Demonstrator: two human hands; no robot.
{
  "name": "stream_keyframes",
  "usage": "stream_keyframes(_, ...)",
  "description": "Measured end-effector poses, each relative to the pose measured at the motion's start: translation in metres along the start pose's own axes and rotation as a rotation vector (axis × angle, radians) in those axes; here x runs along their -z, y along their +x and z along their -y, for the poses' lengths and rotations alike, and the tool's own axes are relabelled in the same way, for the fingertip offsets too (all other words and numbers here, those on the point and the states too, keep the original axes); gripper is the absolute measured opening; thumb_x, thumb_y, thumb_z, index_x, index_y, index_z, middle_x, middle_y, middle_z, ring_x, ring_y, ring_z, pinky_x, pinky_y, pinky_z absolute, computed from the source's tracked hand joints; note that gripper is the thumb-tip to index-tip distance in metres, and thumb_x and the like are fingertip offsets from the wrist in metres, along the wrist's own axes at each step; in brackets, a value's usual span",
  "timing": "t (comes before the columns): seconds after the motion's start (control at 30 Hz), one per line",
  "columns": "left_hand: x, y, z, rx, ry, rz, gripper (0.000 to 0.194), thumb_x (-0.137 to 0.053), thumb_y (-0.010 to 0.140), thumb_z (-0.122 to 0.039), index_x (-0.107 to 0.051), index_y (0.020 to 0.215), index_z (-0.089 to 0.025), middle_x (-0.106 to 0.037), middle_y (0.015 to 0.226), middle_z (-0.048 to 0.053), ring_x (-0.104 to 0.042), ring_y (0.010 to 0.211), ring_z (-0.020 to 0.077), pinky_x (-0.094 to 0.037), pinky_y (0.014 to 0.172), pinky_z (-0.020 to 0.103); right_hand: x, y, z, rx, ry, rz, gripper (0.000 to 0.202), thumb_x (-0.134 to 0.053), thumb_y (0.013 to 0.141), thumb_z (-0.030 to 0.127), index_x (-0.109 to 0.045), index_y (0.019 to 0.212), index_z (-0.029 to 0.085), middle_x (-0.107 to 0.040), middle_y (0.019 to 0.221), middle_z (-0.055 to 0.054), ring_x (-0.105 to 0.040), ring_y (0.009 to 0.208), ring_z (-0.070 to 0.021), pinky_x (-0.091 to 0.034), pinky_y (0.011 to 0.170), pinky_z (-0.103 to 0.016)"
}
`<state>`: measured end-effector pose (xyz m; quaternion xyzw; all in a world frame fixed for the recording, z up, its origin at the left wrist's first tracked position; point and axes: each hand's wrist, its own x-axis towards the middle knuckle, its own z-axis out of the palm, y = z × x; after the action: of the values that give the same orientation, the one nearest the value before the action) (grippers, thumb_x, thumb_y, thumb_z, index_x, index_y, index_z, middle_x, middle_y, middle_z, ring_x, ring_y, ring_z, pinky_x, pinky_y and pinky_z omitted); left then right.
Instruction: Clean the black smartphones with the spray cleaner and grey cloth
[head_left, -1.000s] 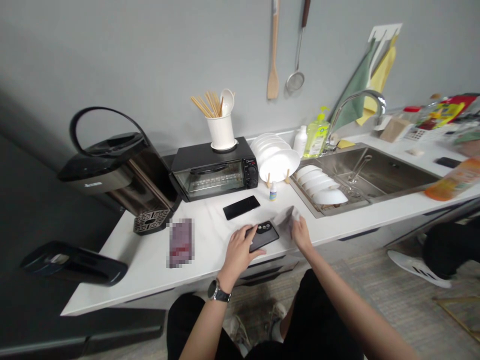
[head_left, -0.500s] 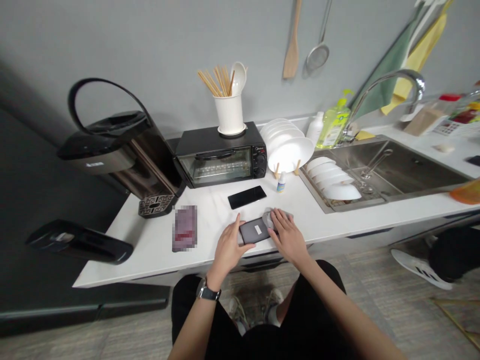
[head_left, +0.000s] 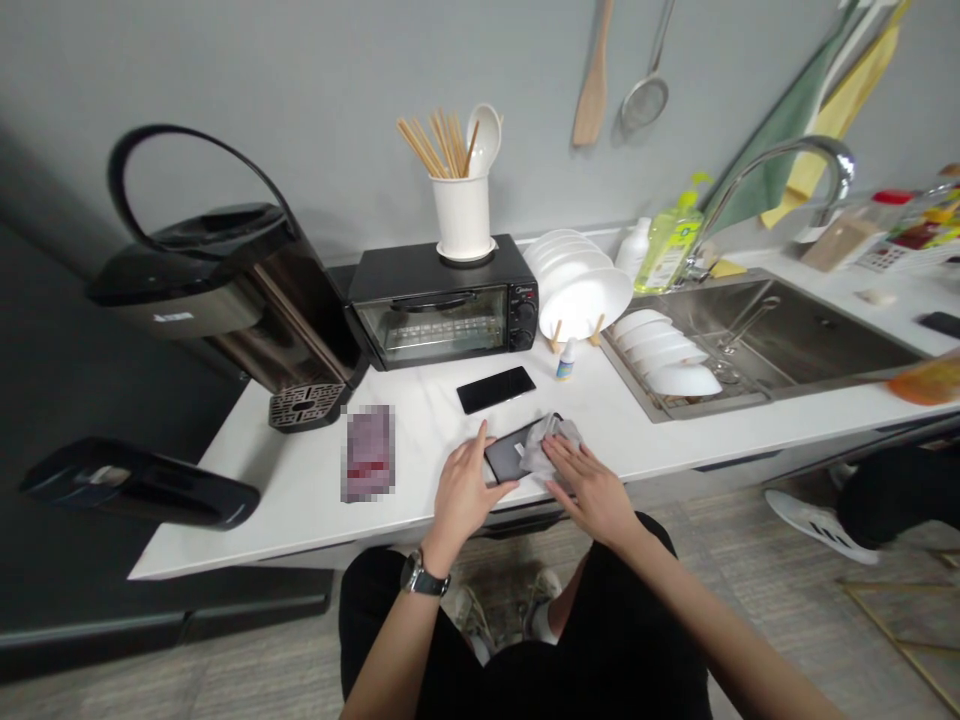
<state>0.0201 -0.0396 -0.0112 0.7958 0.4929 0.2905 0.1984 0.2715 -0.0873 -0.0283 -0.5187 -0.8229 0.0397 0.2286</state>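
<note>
A dark grey phone (head_left: 504, 458) with a small white label lies on the counter close to its front edge. My left hand (head_left: 466, 485) grips its left end, thumb along the near side and fingers at the far side. Over the phone's right part is a crumpled light grey cloth (head_left: 537, 446), partly covering the label. My right hand (head_left: 587, 485) presses the cloth down onto the phone, its fingers stretched over the fabric. Just behind, a black phone (head_left: 496, 390) lies flat, and a small white bottle (head_left: 566, 360) with a blue label stands to its right.
A blurred-out purple packet (head_left: 369, 452) lies left of my hands. Behind are a dark drink dispenser (head_left: 300, 330), a toaster oven (head_left: 442, 310) and racked white plates (head_left: 581, 300). Right is the sink (head_left: 817, 340) with bowls. A dark cylinder (head_left: 150, 485) is at left; someone's shoe (head_left: 821, 525) shows right.
My right hand and the cloth have shifted slightly; more of the cloth shows and it now covers part of the label. My left hand keeps its grip. The view has moved a little.
</note>
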Motion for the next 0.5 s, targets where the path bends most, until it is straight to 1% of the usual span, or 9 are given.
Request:
stream_keyframes(0.07,-0.001,0.002,0.000,0.009,0.001,0.000,0.116,-0.092,0.079,-0.031,-0.018,0.168,-0.028,-0.067,0.142,0.009,-0.061,0.130,0.0318,-0.046,0.115,0.050,-0.001,0.007,-0.015,-0.055,-0.066,-0.043,0.066,-0.051,0.108,0.042,-0.034,0.166,0.015,-0.042,0.168,-0.015,-0.040,0.156,-0.0339,-0.042,0.124,-0.058)
stream_keyframes(0.13,-0.002,0.002,0.001,0.011,-0.002,-0.003,0.117,-0.092,0.079,-0.031,-0.017,0.168,-0.029,-0.067,0.142,0.009,-0.061,0.131,0.0312,-0.046,0.116,0.050,-0.008,0.021,-0.015,-0.096,-0.088,-0.088,0.072,-0.053,0.107,0.050,-0.037,0.164,0.010,-0.043,0.167,-0.019,-0.038,0.156,-0.0370,-0.041,0.124,-0.060)
stream_keyframes(0.2,-0.003,0.001,0.003,0.001,0.000,-0.003,0.117,-0.090,0.081,-0.031,-0.014,0.169,-0.028,-0.067,0.142,0.009,-0.061,0.131,0.0308,-0.047,0.116,0.050,-0.019,0.037,0.001,-0.090,-0.066,-0.098,0.076,-0.054,0.105,0.055,-0.042,0.161,0.005,-0.046,0.163,-0.022,-0.039,0.156,-0.0387,-0.039,0.125,-0.060)
stream_keyframes(0.3,-0.004,-0.003,0.007,-0.021,0.022,0.007,0.109,-0.082,0.087,-0.027,-0.010,0.170,-0.025,-0.065,0.144,0.013,-0.061,0.132,0.0316,-0.049,0.114,0.051,-0.033,0.052,0.040,-0.004,0.018,-0.042,0.074,-0.053,0.105,0.055,-0.047,0.157,0.003,-0.050,0.160,-0.023,-0.043,0.154,-0.0371,-0.038,0.126,-0.058)
stream_keyframes(0.37,-0.003,-0.005,0.008,-0.017,0.036,0.014,0.104,-0.077,0.089,-0.021,-0.011,0.170,-0.024,-0.064,0.145,0.016,-0.061,0.131,0.0318,-0.051,0.112,0.050,-0.036,0.050,0.061,0.047,0.067,-0.012,0.071,-0.053,0.106,0.052,-0.046,0.158,0.004,-0.049,0.161,-0.023,-0.044,0.153,-0.0349,-0.039,0.126,-0.055)
stream_keyframes(0.4,-0.003,-0.006,0.008,-0.005,0.038,0.013,0.104,-0.076,0.089,-0.018,-0.012,0.170,-0.024,-0.063,0.145,0.016,-0.062,0.130,0.0317,-0.052,0.111,0.050,-0.035,0.045,0.066,0.068,0.086,-0.005,0.070,-0.053,0.106,0.050,-0.044,0.159,0.005,-0.048,0.162,-0.022,-0.045,0.153,-0.0336,-0.040,0.126,-0.054)
stream_keyframes(0.43,-0.003,-0.006,0.007,0.007,0.035,0.011,0.104,-0.076,0.087,-0.015,-0.012,0.170,-0.025,-0.063,0.146,0.016,-0.062,0.130,0.0314,-0.052,0.110,0.050,-0.032,0.038,0.068,0.092,0.101,0.005,0.068,-0.053,0.106,0.048,-0.044,0.160,0.007,-0.048,0.162,-0.020,-0.046,0.153,-0.0322,-0.040,0.126,-0.053)
stream_keyframes(0.5,-0.002,-0.006,0.005,0.023,0.014,0.006,0.109,-0.077,0.083,-0.010,-0.012,0.170,-0.028,-0.063,0.146,0.012,-0.061,0.131,0.0306,-0.051,0.112,0.050,-0.024,0.020,0.059,0.127,0.115,0.020,0.062,-0.053,0.107,0.044,-0.043,0.161,0.014,-0.051,0.162,-0.014,-0.048,0.151,-0.0290,-0.041,0.126,-0.052)
